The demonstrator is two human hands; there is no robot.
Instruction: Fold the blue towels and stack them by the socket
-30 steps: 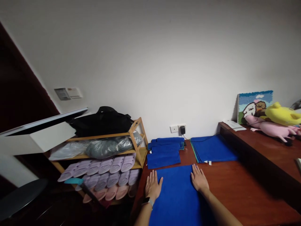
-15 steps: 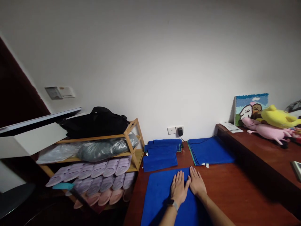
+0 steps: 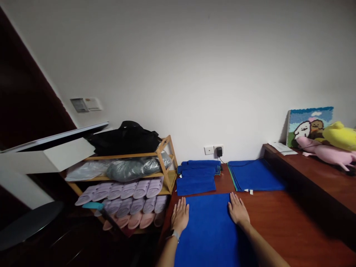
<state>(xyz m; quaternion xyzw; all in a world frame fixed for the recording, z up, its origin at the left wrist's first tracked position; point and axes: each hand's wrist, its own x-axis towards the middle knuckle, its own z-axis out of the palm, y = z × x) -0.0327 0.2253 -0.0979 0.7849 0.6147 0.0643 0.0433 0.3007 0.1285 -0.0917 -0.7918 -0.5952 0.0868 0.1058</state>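
- The left hand and right hand lie apart, palms down with fingers stretched forward, gripping nothing.
- Between them is a blue cloth, spread smooth on the desk; the left hand is at its left edge, the right hand at its right edge. How much of each palm rests on fabric, I cannot tell.
- The cloth's far edge lies near the fingertips; its near end runs out of view, so whether it is doubled over is unclear.
- Just beyond the left hand, several folded blue cloths lie in overlapping narrow strips; that portion looks finished.
- Past the right hand, a flat stack of blue cloths with a white label lies in wider form, seemingly unworked.
- Judging by the strips, the work is partway along: the cloth between the hands is flat but not yet that narrow.
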